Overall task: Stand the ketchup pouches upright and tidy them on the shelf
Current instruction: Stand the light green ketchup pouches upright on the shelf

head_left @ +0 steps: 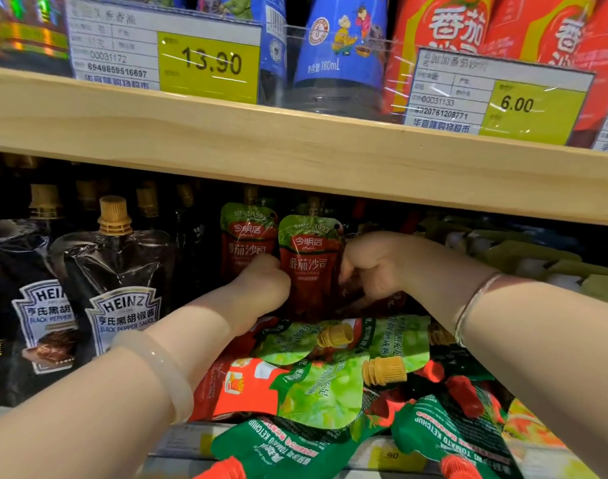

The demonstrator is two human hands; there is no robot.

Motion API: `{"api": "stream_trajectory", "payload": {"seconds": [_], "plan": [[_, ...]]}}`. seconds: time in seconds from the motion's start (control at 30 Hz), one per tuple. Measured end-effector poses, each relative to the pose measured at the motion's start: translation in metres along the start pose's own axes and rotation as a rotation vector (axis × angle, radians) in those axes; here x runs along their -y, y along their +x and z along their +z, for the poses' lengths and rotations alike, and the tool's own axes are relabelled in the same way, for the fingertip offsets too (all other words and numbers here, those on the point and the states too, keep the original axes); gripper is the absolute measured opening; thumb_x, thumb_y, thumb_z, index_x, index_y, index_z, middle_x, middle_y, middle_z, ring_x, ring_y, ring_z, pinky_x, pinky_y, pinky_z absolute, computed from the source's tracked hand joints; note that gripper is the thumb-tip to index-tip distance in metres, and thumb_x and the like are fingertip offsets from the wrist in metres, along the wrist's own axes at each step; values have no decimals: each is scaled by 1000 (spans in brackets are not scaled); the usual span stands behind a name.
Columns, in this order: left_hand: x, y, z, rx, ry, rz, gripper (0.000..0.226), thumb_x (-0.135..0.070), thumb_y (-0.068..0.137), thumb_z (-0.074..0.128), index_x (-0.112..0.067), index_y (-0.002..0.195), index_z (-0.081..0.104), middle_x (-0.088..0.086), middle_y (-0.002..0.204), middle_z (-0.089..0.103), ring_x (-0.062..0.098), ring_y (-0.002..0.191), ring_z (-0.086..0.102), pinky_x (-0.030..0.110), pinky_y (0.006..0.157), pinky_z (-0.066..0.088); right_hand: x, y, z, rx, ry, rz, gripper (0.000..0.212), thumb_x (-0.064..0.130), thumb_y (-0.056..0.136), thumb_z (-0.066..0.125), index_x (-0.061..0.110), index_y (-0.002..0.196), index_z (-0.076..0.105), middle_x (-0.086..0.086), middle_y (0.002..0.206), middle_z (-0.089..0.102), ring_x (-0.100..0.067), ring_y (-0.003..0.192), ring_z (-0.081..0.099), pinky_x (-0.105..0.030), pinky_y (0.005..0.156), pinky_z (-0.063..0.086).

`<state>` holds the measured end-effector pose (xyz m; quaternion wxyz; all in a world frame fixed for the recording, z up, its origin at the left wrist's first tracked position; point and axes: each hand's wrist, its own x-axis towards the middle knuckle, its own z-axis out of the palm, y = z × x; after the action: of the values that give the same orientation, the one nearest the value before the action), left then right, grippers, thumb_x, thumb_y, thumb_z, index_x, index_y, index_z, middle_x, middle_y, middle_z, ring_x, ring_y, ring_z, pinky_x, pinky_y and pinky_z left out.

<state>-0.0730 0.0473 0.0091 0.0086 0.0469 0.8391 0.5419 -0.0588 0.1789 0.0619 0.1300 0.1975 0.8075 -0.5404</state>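
Observation:
Two red-and-green ketchup pouches stand upright deep on the lower shelf: one at the back point(247, 240) and a nearer one point(309, 261). My left hand point(261, 288) grips the nearer pouch's left edge. My right hand point(375, 264) is closed against its right edge; what lies behind that hand is hidden. In front, several pouches lie flat in a pile, among them a pouch with a yellow cap point(333, 385) and a green tomato ketchup pouch point(288, 447) hanging over the shelf edge.
Black Heinz pepper sauce pouches point(119, 292) stand in rows to the left. A wooden shelf board point(295, 146) runs just above my hands, carrying price tags, blue bottles and red pouches. Green packs point(523, 254) lie at the right.

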Motion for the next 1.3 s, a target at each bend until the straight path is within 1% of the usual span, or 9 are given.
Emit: {"api": "stream_trajectory", "payload": {"seconds": [0.1, 0.27, 0.43, 0.6, 0.77, 0.97, 1.07, 1.2, 1.3], "plan": [[3, 1, 1, 14, 31, -20, 36, 3, 89, 39, -2, 122, 54, 21, 115, 61, 35, 103, 59, 35, 83, 48, -3, 6, 4, 17, -8, -27, 53, -19, 83, 32, 2, 128, 49, -18, 141, 44, -32, 134, 36, -52, 112, 29], [10, 7, -5, 59, 107, 52, 40, 6, 88, 38, -2, 123, 54, 19, 105, 61, 20, 74, 52, 26, 58, 41, -9, 14, 10, 42, -105, -81, 55, -17, 85, 35, 6, 133, 46, -14, 144, 43, -29, 134, 37, -48, 110, 31], [16, -1, -10, 82, 116, 145, 38, 11, 85, 35, -10, 102, 61, 18, 107, 61, 16, 70, 52, 20, 58, 38, -7, 4, 2, 3, -371, -169, 57, -10, 85, 47, 13, 138, 41, -8, 152, 32, -29, 140, 26, -46, 107, 31], [20, -20, -16, 18, 114, 240, 47, 11, 87, 38, -9, 128, 52, 11, 133, 55, 24, 123, 50, 23, 92, 39, -12, -23, -12, -75, -530, -331, 49, -10, 87, 47, 9, 132, 47, -10, 142, 48, -27, 130, 42, -38, 106, 38], [30, -52, -37, -3, 87, 325, 42, 10, 86, 46, -10, 120, 58, 10, 125, 60, 19, 119, 55, 21, 98, 39, -21, -58, -29, -112, -711, -615, 40, -4, 90, 49, 11, 126, 56, -8, 133, 58, -18, 123, 52, -25, 103, 39], [46, -126, -58, 138, -70, 377, 20, -15, 72, 72, -30, 86, 72, -21, 95, 74, -10, 91, 65, 1, 76, 48, -47, -94, -38, 1, -799, -729, 37, 2, 88, 55, 39, 90, 63, 25, 91, 61, 15, 89, 59, 8, 70, 40], [60, -137, -61, 114, 75, 447, 50, -42, 50, 63, -55, 98, 59, -44, 107, 58, -25, 100, 53, -4, 84, 39, -52, -101, -32, -4, -925, -815, 34, 8, 86, 59, 31, 110, 66, 25, 97, 60, 33, 75, 50, 14, 67, 32], [65, -136, -64, 61, 224, 497, 56, -5, 66, 74, -57, 85, 63, -56, 109, 38, -35, 101, 42, -13, 77, 30, -43, -98, -13, -41, -1126, -829, 37, 15, 88, 59, 28, 122, 60, 14, 123, 62, 1, 110, 58, -2, 82, 38], [61, -132, -64, 16, 351, 552, 57, -8, 68, 75, -58, 84, 51, -55, 110, 29, -31, 102, 40, -10, 75, 32, -36, -90, -1, -22, -1223, -806, 43, 20, 84, 65, 27, 126, 58, 9, 132, 59, -8, 118, 54, -8, 83, 36]]}}
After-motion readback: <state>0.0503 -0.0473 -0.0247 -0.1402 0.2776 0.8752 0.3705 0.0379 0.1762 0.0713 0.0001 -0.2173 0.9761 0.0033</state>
